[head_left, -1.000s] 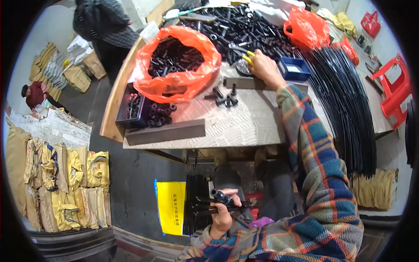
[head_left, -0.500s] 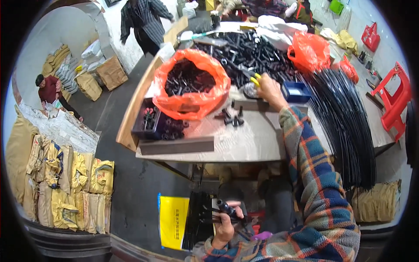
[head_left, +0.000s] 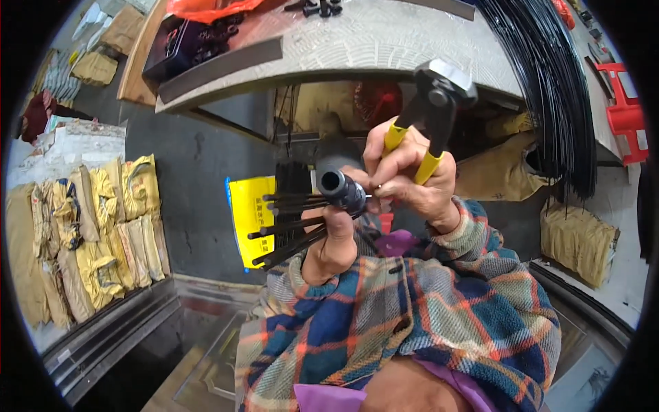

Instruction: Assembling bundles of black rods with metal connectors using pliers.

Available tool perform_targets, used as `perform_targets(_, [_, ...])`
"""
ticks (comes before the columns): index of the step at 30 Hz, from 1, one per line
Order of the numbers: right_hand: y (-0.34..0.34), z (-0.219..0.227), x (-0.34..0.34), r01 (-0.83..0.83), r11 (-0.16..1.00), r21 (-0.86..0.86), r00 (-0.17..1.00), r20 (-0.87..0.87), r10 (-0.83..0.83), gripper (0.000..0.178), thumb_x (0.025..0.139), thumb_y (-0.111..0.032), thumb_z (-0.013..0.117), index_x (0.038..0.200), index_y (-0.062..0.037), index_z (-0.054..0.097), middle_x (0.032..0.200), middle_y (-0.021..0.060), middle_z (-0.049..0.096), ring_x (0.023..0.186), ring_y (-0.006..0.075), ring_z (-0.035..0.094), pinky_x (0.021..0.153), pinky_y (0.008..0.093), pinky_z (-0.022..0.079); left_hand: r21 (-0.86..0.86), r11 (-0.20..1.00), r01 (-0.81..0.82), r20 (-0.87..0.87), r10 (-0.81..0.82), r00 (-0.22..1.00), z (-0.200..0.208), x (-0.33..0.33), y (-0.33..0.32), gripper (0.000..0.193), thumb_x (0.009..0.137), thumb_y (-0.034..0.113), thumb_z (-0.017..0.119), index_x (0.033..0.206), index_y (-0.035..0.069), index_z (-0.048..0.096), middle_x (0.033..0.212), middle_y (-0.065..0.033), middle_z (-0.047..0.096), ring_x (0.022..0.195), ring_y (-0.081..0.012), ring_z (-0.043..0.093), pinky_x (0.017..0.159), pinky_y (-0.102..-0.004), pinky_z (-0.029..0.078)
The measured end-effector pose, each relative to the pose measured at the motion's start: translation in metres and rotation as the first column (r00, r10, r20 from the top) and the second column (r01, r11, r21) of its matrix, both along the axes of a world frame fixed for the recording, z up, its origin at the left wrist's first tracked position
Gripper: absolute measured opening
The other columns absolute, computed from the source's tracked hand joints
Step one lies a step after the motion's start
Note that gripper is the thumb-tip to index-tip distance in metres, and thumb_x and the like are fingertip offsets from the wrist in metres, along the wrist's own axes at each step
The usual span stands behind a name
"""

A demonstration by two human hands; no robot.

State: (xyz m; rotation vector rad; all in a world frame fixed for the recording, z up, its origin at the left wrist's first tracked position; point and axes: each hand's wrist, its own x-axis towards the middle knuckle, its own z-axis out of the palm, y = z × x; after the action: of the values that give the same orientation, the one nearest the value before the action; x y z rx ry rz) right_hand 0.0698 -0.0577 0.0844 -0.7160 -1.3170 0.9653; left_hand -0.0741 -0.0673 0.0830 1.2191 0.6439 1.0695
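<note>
Left hand [head_left: 329, 240]: closed around a black hub [head_left: 341, 189] with thin black rods [head_left: 288, 226] fanning out toward nine o'clock, held at frame centre above a plaid-sleeved lap. Right hand [head_left: 412, 182]: just beside it at three o'clock, fingers wrapped on yellow-handled pliers [head_left: 429, 113] whose black head points to one o'clock, fingertips meeting the hub. Surroundings: grey surface [head_left: 384, 38] at twelve o'clock, long black rod bundle [head_left: 549, 89] at two o'clock, yellow sacks [head_left: 103, 226] on the floor at nine o'clock.
</note>
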Motion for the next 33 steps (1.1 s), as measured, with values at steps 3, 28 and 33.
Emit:
perform_targets(3, [-0.010, 0.009, 0.003, 0.003, 0.990, 0.144, 0.997, 0.070, -0.013, 0.012, 0.069, -0.008, 0.071, 0.071, -0.0001, 0.062, 0.089, 0.0128, 0.052, 0.076, 0.0161, 0.051, 0.064, 0.0276, 0.042, -0.018, 0.996, -0.088, 0.064, 0.089, 0.994, 0.006, 0.006, -0.015, 0.065, 0.083, 0.064, 0.032, 0.097, 0.002, 0.044, 0.077, -0.0052, 0.048, 0.064, -0.0118, 0.048, 0.060, -0.0237, 0.040])
perform_targets(28, [-0.044, 0.018, -0.013, 0.042, 0.980, 0.193, 0.996, 0.063, -0.055, 0.016, 0.069, 0.000, 0.067, 0.079, -0.0100, 0.059, 0.085, 0.0038, 0.048, 0.071, 0.0143, 0.047, 0.062, 0.0262, 0.040, 0.325, 0.946, -0.007, 0.065, -0.015, 0.998, -0.004, -0.004, -0.027, 0.036, 0.091, 0.034, 0.044, 0.099, -0.002, 0.045, 0.069, -0.0063, 0.042, 0.059, -0.0120, 0.039, 0.053, -0.0252, 0.033])
perform_targets(33, [-0.046, 0.010, -0.023, 0.164, 0.985, 0.049, 0.985, 0.041, -0.166, 0.009, 0.073, -0.003, 0.063, 0.072, -0.0067, 0.054, 0.086, 0.0066, 0.047, 0.072, 0.0152, 0.045, 0.065, 0.0273, 0.039, 0.281, 0.958, -0.057, -0.186, 0.112, 0.976, -0.021, -0.007, -0.029, 0.028, 0.090, 0.023, 0.046, 0.103, -0.001, 0.043, 0.072, -0.0121, 0.050, 0.063, -0.0209, 0.051, 0.056, -0.0298, 0.038])
